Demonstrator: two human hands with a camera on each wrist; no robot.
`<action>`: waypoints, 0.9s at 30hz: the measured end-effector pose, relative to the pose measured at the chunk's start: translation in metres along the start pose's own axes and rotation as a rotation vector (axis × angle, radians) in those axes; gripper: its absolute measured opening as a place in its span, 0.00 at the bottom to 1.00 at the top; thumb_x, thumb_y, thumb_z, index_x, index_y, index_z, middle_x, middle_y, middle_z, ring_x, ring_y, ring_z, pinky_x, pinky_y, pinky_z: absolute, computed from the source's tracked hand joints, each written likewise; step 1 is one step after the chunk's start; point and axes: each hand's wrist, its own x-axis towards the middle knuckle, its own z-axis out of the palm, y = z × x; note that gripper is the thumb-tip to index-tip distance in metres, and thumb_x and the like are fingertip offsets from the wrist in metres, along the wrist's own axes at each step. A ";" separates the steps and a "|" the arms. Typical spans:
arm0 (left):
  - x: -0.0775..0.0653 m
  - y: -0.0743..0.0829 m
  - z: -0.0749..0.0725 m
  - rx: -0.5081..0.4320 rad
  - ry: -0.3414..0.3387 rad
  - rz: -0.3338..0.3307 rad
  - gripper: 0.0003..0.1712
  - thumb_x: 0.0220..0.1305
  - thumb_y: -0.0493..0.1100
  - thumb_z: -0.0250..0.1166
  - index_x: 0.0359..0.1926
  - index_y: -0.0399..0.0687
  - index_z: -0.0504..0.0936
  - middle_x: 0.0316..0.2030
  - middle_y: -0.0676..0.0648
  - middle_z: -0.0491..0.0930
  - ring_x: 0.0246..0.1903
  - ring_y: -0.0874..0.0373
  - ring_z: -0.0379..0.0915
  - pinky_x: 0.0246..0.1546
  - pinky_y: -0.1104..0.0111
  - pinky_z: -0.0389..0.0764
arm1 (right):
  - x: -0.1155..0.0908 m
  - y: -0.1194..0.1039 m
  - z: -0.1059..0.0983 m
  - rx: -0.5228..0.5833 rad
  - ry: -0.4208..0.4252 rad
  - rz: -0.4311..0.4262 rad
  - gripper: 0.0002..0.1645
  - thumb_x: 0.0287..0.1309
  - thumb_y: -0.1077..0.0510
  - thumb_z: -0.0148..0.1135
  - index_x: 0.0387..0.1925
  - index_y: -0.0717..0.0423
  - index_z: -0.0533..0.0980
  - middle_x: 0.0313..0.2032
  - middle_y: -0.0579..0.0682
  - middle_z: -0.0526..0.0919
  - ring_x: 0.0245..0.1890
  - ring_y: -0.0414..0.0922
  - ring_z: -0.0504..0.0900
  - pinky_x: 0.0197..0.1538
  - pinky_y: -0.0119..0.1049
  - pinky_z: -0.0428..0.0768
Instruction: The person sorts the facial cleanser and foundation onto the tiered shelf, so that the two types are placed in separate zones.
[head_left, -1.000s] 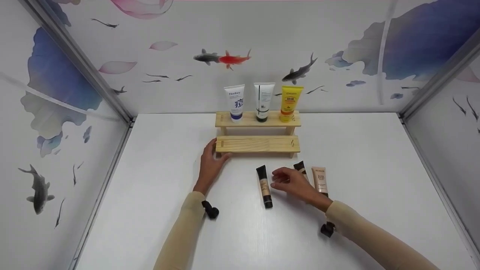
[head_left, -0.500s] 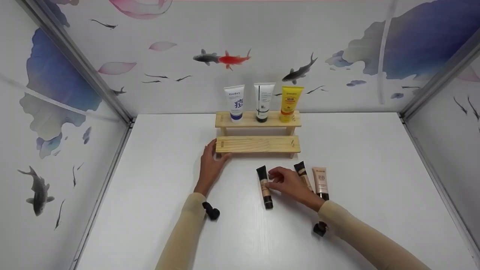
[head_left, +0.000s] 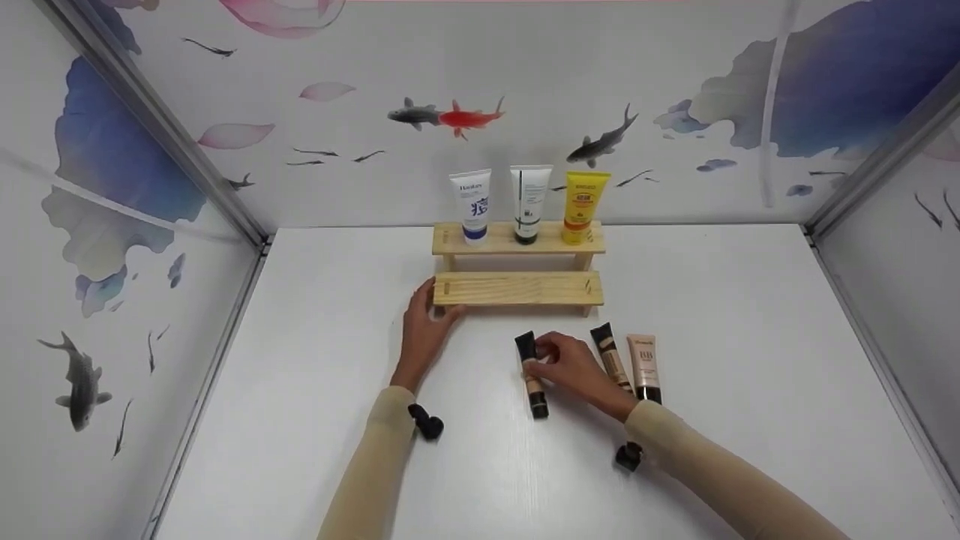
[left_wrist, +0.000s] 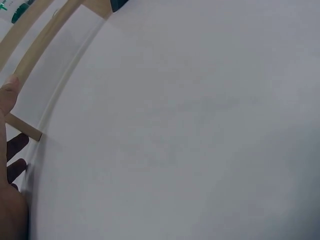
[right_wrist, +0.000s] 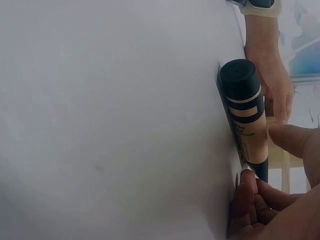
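A two-tier wooden display rack (head_left: 517, 289) stands at the back of the table, and my left hand (head_left: 424, 334) holds the left end of its lower tier. The left wrist view has the thumb on the front edge and fingers beside the leg. My right hand (head_left: 577, 367) pinches a black-and-beige foundation tube (right_wrist: 250, 120) lying on the table. Its thumb lies against one side of the tube, with fingertips near the black tail end. Two more tubes lie beside that hand: a black-and-beige tube (head_left: 613, 360) and a pale pink BB cream tube (head_left: 645, 364).
On the upper tier stand a white-and-blue tube (head_left: 472, 206), a white tube with a dark cap (head_left: 529, 202) and a yellow tube (head_left: 583, 206). Printed wall panels (head_left: 337, 180) enclose the white table (head_left: 330, 300) at the back and sides.
My right hand has moved left, from beside the foundation tube onto it, and its fingers have closed on the tube. The left hand keeps its place on the rack.
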 end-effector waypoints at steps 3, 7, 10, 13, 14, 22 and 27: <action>-0.001 0.000 0.000 0.000 0.005 -0.016 0.49 0.73 0.54 0.77 0.84 0.45 0.65 0.80 0.43 0.69 0.80 0.47 0.64 0.82 0.57 0.65 | 0.001 -0.002 0.002 -0.006 0.003 0.021 0.24 0.65 0.55 0.79 0.55 0.66 0.84 0.42 0.51 0.90 0.38 0.43 0.82 0.42 0.38 0.81; -0.001 -0.001 0.000 0.003 0.010 -0.017 0.49 0.72 0.53 0.78 0.84 0.44 0.65 0.80 0.41 0.68 0.81 0.46 0.63 0.83 0.55 0.64 | 0.000 -0.002 0.004 -0.028 0.001 0.047 0.22 0.65 0.54 0.80 0.52 0.64 0.85 0.38 0.49 0.88 0.37 0.43 0.82 0.43 0.40 0.82; -0.001 -0.003 0.001 0.007 0.010 -0.010 0.49 0.72 0.54 0.78 0.84 0.42 0.65 0.80 0.39 0.69 0.80 0.44 0.63 0.82 0.56 0.65 | 0.000 -0.003 0.004 -0.035 -0.008 0.057 0.21 0.65 0.53 0.79 0.50 0.64 0.85 0.37 0.48 0.87 0.37 0.44 0.82 0.44 0.41 0.83; -0.002 -0.003 0.001 0.009 0.010 -0.008 0.50 0.72 0.54 0.78 0.84 0.40 0.65 0.79 0.38 0.69 0.80 0.44 0.64 0.81 0.57 0.67 | 0.001 -0.003 0.003 -0.028 -0.015 0.064 0.21 0.64 0.53 0.79 0.49 0.64 0.86 0.37 0.48 0.87 0.36 0.44 0.83 0.44 0.41 0.84; -0.001 -0.003 0.001 0.009 0.009 -0.008 0.50 0.72 0.54 0.78 0.84 0.40 0.64 0.79 0.38 0.69 0.80 0.44 0.65 0.81 0.57 0.67 | 0.002 -0.003 0.003 -0.025 -0.017 0.066 0.20 0.64 0.53 0.79 0.49 0.65 0.86 0.36 0.48 0.87 0.36 0.44 0.83 0.43 0.41 0.84; 0.000 -0.001 0.000 0.001 0.004 0.002 0.48 0.74 0.53 0.76 0.84 0.42 0.64 0.81 0.40 0.68 0.81 0.44 0.63 0.82 0.56 0.66 | 0.005 -0.005 -0.005 0.052 -0.004 0.087 0.19 0.63 0.55 0.82 0.48 0.64 0.87 0.37 0.50 0.90 0.38 0.44 0.85 0.43 0.37 0.84; 0.001 -0.001 0.000 0.001 0.008 0.006 0.48 0.74 0.52 0.77 0.84 0.41 0.65 0.80 0.39 0.68 0.81 0.43 0.63 0.82 0.55 0.66 | 0.006 -0.008 -0.012 0.135 0.001 0.115 0.21 0.64 0.55 0.81 0.51 0.65 0.86 0.39 0.53 0.90 0.35 0.46 0.86 0.38 0.37 0.87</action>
